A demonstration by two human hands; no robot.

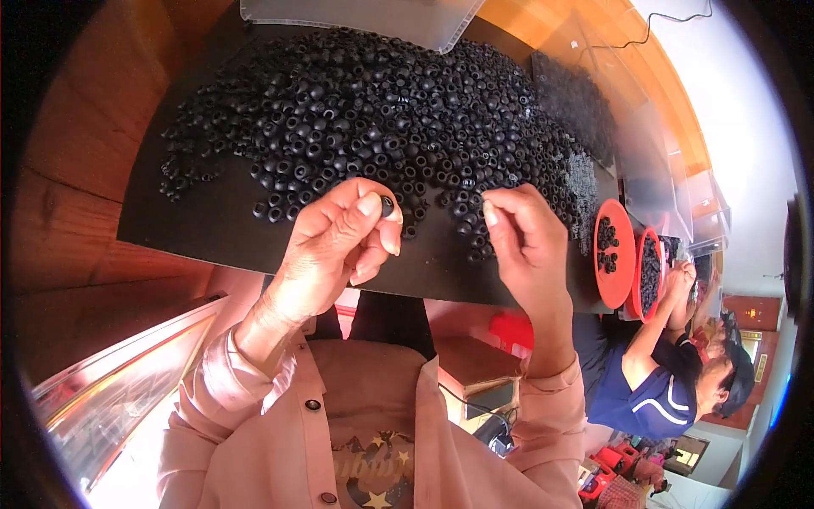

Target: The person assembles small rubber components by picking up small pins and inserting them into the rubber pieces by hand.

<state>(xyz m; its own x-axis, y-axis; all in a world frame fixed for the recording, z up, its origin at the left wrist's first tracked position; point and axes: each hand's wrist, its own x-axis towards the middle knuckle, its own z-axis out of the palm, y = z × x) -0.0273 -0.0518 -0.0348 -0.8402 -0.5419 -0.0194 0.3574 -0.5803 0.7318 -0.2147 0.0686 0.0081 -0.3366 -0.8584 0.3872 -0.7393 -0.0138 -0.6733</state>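
Work surface: black, flat tabletop (182, 225) beside a reddish-brown wooden panel (80, 161).
Spread: a broad heap of small, round, glossy black beads with open holes (339, 106) covers much of the tabletop beyond the hands, with a patch of small grey pieces (578, 182) at its right side.
Far edge: a translucent plastic bin (356, 19).
Left hand (332, 233): closed in a pinch, thumb against forefinger, gripping a single black holed bead (387, 206) above the near side of the heap.
Right hand (532, 237): raised near the heap's loose front beads, thumb and forefinger tips close together; whether anything tiny sits between them, I cannot tell.
Right end: an orange-red oval plastic dish (612, 293) holding a few black rings, just beside a red oval basket (638, 299) filled with dark pieces.
Neighbour: a co-worker in a navy shirt with white stripes (632, 386), hands near the basket.
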